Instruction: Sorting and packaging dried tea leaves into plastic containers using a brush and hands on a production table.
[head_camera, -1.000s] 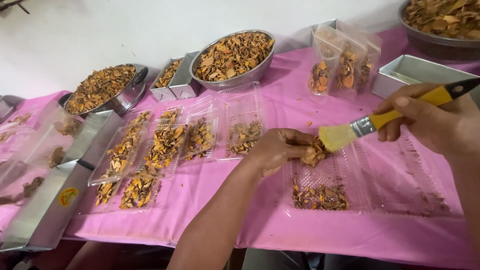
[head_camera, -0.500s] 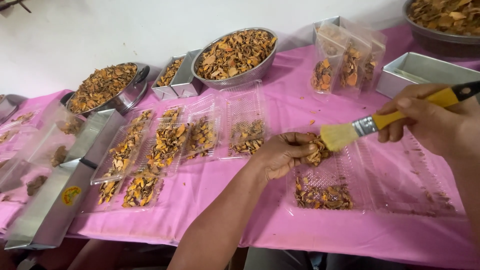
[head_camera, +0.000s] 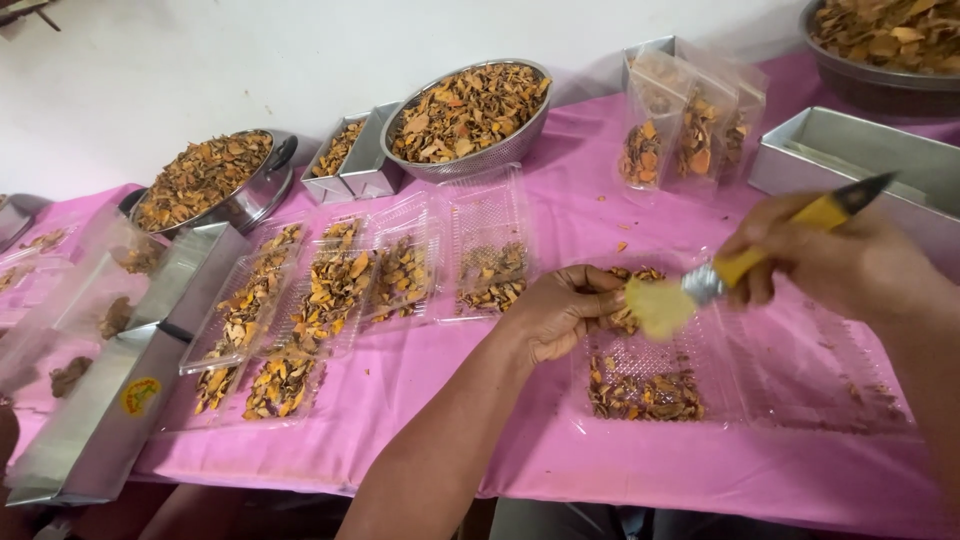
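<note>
My left hand (head_camera: 565, 312) is closed around a small clump of dried orange-brown slices (head_camera: 622, 318), held just above an open clear plastic clamshell tray (head_camera: 700, 375). My right hand (head_camera: 840, 265) grips a yellow-handled brush (head_camera: 745, 262); its pale bristles touch the clump in my left hand. More dried slices lie along the near edge of the clamshell tray. Both hands hover over the pink tablecloth (head_camera: 480, 400).
Several filled clear trays (head_camera: 340, 290) lie in a row to the left. Behind them stand a metal colander of slices (head_camera: 470, 110), a steel pot (head_camera: 215, 180), small metal tins (head_camera: 350, 160), filled clear bags (head_camera: 690, 130) and a rectangular steel tray (head_camera: 850, 150). Long steel trays (head_camera: 110, 400) sit at near left.
The brush has come down and left against the clump in my left hand, which has curled tighter over the clamshell tray.
</note>
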